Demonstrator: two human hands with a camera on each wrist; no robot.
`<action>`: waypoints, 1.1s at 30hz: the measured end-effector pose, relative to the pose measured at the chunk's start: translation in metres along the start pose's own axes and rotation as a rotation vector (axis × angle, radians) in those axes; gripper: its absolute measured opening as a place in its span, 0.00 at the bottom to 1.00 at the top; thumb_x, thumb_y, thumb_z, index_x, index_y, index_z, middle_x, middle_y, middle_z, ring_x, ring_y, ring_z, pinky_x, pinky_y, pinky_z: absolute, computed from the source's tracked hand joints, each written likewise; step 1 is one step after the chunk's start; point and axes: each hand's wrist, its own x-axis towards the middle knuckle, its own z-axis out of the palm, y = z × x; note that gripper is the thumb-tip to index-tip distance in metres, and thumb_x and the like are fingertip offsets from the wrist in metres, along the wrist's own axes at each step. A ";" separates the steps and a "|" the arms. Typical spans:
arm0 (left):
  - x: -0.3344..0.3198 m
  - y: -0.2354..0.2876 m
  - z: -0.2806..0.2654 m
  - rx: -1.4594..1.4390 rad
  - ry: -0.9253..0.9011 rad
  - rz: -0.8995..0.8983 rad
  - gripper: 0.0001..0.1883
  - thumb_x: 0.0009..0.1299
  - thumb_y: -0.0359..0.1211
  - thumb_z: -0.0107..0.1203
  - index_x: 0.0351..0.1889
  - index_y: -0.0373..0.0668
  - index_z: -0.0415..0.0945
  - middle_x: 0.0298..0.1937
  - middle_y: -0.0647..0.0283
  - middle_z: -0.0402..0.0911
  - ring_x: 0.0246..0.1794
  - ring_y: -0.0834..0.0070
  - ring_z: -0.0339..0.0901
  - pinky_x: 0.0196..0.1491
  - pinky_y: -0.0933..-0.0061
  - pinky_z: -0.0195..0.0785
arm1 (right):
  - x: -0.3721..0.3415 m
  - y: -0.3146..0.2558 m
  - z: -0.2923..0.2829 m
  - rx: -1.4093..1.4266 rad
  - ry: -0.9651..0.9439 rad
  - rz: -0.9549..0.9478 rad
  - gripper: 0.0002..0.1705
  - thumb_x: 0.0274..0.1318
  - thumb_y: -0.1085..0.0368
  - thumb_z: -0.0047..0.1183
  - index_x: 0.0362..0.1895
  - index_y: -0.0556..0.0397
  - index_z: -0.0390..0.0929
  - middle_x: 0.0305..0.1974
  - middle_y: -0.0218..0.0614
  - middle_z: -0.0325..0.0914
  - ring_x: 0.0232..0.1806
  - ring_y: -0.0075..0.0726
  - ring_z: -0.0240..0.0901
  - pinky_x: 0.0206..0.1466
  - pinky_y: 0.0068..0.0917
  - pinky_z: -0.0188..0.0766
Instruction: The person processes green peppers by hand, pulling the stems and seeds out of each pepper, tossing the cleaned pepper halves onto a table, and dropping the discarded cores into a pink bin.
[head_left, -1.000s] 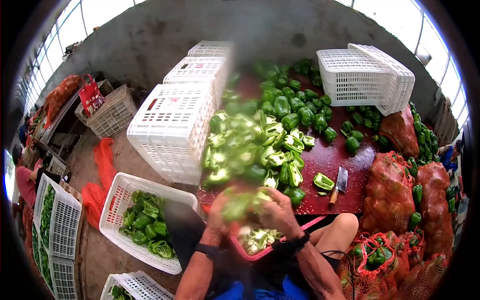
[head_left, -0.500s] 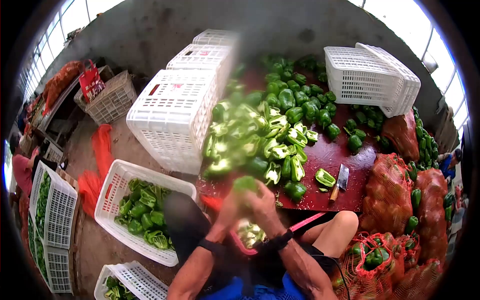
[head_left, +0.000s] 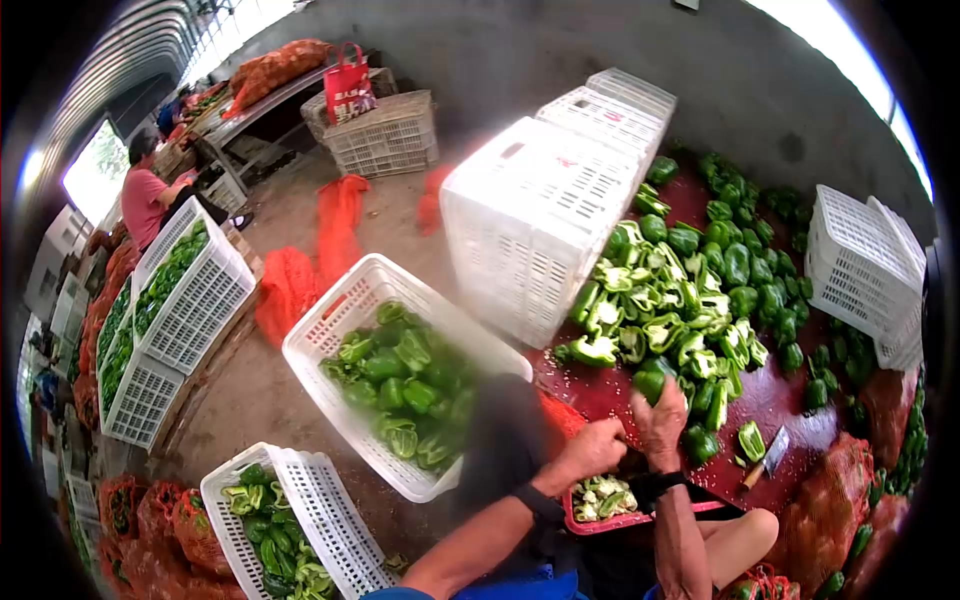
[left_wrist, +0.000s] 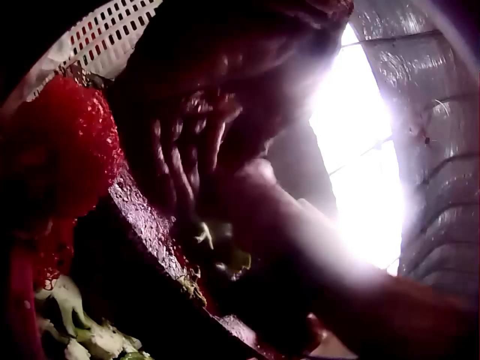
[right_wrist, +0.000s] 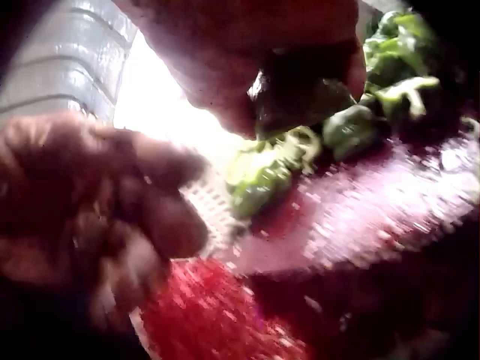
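My right hand [head_left: 662, 425] grips a green bell pepper [head_left: 652, 382] at the near edge of the table, beside a heap of cut peppers [head_left: 690, 325]. In the right wrist view that pepper shows dark under the fingers. My left hand [head_left: 592, 452] is just to the left, fingers curled, above a pink basin [head_left: 597, 527] with pale pepper cores [head_left: 605, 497] in it. Nothing in its grasp shows clearly; the inside of the fingers is dark in the left wrist view. A knife [head_left: 775, 450] lies on the red tabletop [head_left: 725, 470], near a pepper half [head_left: 750, 440].
White crates [head_left: 520, 240] stand stacked left of the pepper heap. A white crate of peppers [head_left: 330, 335] sits beside my left leg, with another crate [head_left: 340, 530] nearer. Net sacks [head_left: 825, 500] stand at the right. A seated person [head_left: 145, 195] is far left.
My view has turned left. The hands, together around a green pepper half a second ago, have parted: the right now grips a pepper by the heap, the left hovers over the basin.
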 end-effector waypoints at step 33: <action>0.002 0.018 0.006 -0.051 0.000 -0.004 0.11 0.70 0.34 0.59 0.44 0.37 0.77 0.35 0.56 0.83 0.34 0.65 0.83 0.37 0.68 0.77 | 0.000 0.140 -0.070 -0.305 -0.076 0.493 0.20 0.45 0.56 0.57 0.39 0.58 0.78 0.37 0.59 0.80 0.43 0.68 0.76 0.50 0.57 0.72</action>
